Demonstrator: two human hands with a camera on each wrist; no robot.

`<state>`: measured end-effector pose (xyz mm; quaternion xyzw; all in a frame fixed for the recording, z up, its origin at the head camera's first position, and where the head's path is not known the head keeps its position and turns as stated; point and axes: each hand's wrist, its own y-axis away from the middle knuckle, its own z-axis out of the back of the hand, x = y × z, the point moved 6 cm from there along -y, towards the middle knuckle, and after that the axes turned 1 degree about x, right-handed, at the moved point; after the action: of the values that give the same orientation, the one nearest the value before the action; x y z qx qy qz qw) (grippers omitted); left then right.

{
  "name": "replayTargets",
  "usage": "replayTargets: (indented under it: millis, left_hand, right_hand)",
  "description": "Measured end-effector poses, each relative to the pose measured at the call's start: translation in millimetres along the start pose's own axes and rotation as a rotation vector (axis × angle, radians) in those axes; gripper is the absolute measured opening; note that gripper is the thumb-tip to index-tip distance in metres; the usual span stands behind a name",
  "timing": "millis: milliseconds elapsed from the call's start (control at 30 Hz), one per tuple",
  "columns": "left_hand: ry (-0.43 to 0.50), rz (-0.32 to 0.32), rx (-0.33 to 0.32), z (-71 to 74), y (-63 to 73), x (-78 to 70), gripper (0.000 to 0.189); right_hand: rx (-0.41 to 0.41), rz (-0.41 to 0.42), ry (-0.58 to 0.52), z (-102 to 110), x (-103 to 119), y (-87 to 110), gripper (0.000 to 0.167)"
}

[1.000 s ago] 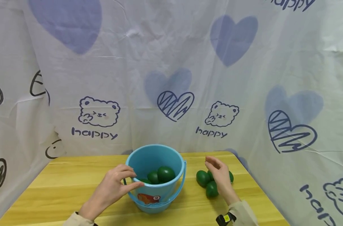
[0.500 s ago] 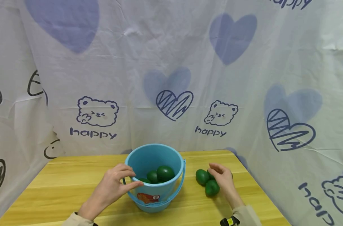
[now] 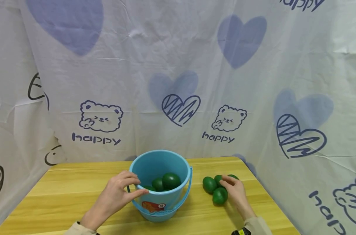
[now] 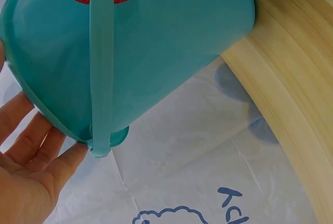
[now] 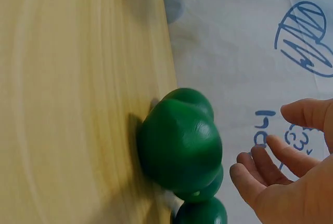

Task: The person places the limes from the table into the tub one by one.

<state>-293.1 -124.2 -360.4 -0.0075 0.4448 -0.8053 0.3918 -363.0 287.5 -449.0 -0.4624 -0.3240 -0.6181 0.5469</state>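
Fruit on the table: four green fruits sit bunched right of the bucket, the front fruit (image 3: 220, 196) and left fruit (image 3: 209, 185) plainest on the wooden table (image 3: 87, 182).
Right hand (image 3: 237, 192): holds nothing, fingers loosely bent beside the bunch; contact with the back fruits cannot be told.
Left hand (image 3: 117, 193): holds the rim of the blue bucket (image 3: 172, 197) with thumb and fingers.
Fruit risk: a nudge off-centre could likely roll these smooth, rounded shapes apart.
Bucket risk: pressing down on one side of the rim might tip it.
Bucket axis: upright, mouth up, handle (image 4: 102, 67) hanging down in front.
Fruit axes: the top fruit (image 3: 171, 181) inside the bucket lies roughly left to right; the left fruit seems to run front to back; the front fruit's is foreshortened, unclear.
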Motion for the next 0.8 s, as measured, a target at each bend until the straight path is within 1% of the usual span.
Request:
replayTargets:
  millis: [133,267,467,667,800]
  left_hand:
    - [0.004,0.016,0.008,-0.4,0.4,0.6,0.025]
    - [0.006,0.035,0.016,-1.1,0.2,1.0,0.027]
    - [0.006,0.048,0.016,-1.4,0.3,1.1,0.029]
    - [0.009,0.057,0.016,-0.9,0.2,1.1,0.029]
    - [0.010,0.052,0.016,-0.3,0.0,0.3,0.029]
  right_hand:
    - [-0.005,-0.009,0.031,2,-7,0.2,0.042]
    - [-0.002,-0.043,0.047,3,-17,-1.9,0.043]
    - [0.018,-0.095,0.091,0,-32,-5.9,0.047]
    - [0.040,-0.108,0.130,-3,-36,-6.7,0.054]
    - [0.054,-0.113,0.131,-3,-37,-6.4,0.059]
